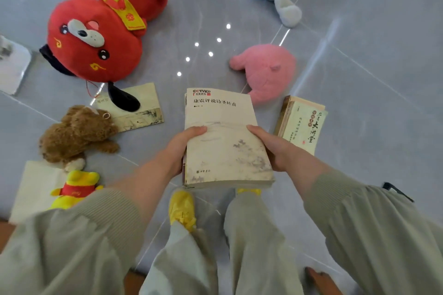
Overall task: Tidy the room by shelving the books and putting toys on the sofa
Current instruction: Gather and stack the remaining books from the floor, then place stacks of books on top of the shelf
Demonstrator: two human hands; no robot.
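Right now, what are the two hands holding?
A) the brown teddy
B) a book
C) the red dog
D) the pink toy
B: the left hand and the right hand each grip one side of the book.

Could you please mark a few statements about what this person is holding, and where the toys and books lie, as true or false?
1. The left hand and the right hand both grip the pale-covered book. True.
2. The pink plush toy lies on a sofa. False: it lies on the grey floor.
3. A second book lies on the floor to the right of the held one. True.
4. The red plush dog rests on top of the brown plush dog. False: they lie apart, and the red dog's black ear overlaps a third book.
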